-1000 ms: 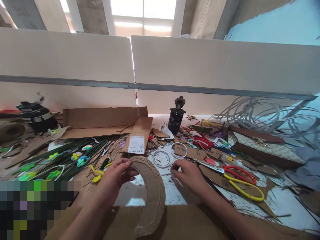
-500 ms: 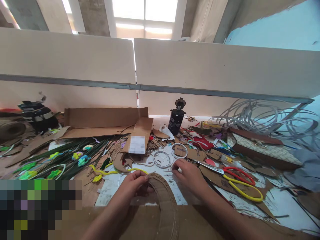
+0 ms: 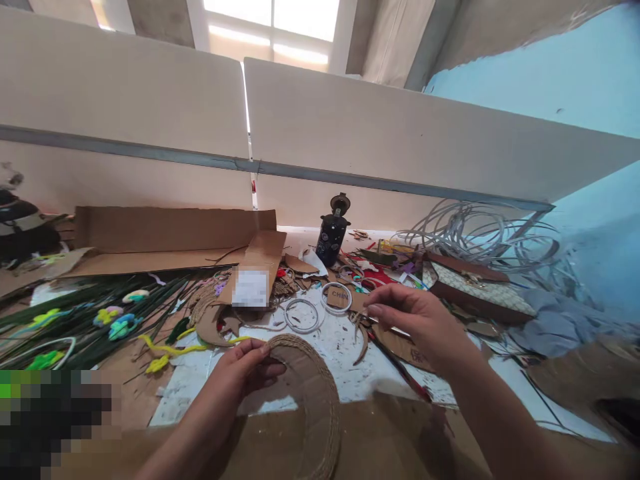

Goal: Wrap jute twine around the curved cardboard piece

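My left hand (image 3: 250, 370) pinches the upper end of a curved cardboard crescent (image 3: 320, 400) edged with braided twine. The crescent arcs down past the bottom of the view. To the right, my right hand (image 3: 413, 320) is raised over the table with thumb and fingertips together; what lies between them, if anything, is too small to make out. Below those fingertips are thin brown strands and a small curved brown piece (image 3: 361, 350). Two pale rings (image 3: 301, 315) lie between my hands. The scissors are mostly hidden behind my right hand and forearm.
A black bottle (image 3: 331, 237) with a raised lid stands at the back. Folded cardboard (image 3: 170, 230) and green stems with bright fuzzy flowers (image 3: 125, 323) lie left. On the right are a patterned bag (image 3: 475, 288), coiled pale tubing (image 3: 480, 233) and grey cloth (image 3: 565, 333).
My right hand has risen and moved right, covering the scissors that showed before. The view has turned and tilted. My left hand still holds the crescent.
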Available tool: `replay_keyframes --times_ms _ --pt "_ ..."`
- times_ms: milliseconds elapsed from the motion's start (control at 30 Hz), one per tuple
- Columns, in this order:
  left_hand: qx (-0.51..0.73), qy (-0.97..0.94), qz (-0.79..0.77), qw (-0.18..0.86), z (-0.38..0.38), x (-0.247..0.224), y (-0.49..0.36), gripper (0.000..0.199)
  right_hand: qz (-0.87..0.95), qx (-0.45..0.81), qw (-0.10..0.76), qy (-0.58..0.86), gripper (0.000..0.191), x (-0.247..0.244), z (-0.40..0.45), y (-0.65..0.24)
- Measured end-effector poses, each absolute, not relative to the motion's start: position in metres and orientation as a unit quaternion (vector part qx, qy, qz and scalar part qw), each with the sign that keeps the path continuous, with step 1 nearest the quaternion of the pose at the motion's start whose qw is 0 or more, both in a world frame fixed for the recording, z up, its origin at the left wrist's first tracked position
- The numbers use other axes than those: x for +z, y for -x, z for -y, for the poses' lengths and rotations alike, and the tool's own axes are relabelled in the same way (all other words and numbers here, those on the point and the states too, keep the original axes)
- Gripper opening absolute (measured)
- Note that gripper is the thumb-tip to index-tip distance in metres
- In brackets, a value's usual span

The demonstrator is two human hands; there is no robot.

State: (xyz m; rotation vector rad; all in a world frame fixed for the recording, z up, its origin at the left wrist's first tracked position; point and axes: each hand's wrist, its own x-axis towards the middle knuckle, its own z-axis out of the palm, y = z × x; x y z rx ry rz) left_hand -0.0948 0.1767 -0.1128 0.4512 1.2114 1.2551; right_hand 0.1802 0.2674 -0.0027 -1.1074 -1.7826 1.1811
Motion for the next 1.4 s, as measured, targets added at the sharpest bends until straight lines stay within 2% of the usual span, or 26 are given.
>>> replay_keyframes --times_ms 100,233,367,633,833,1133,1400 --pt "0.546 -0.197 -0.517 0.629 -0.175 -0.113 0.088 0.033 0.664 0.519 0.368 0.393 0.024 0.004 -0.250 -0.178" --pt "0.526 -0.212 -0.504 0.651 -0.174 -0.113 0.083 0.038 0.667 0.596 0.282 0.348 0.018 -0.009 -0.231 -0.157" --pt "0.514 -0.243 -0.475 0.672 -0.174 -0.115 0.081 0.043 0.745 0.510 0.235 0.361 0.008 -0.028 -0.220 -0.128" --pt "0.518 -0.233 -0.453 0.687 -0.174 -0.112 0.076 0.046 0.822 0.344 0.263 0.370 0.012 -0.066 -0.219 -0.105" --pt "0.508 -0.222 -0.474 0.685 -0.173 -0.110 0.076 0.046 0.834 0.307 0.294 0.353 0.012 -0.078 -0.221 -0.103" --pt "0.566 -0.192 -0.419 0.684 -0.161 -0.115 0.067 0.025 0.851 0.287 0.254 0.360 0.018 -0.077 -0.221 -0.103" --pt "0.556 -0.184 -0.423 0.691 -0.161 -0.107 0.064 0.022 0.852 0.279 0.233 0.377 0.017 -0.075 -0.221 -0.104"
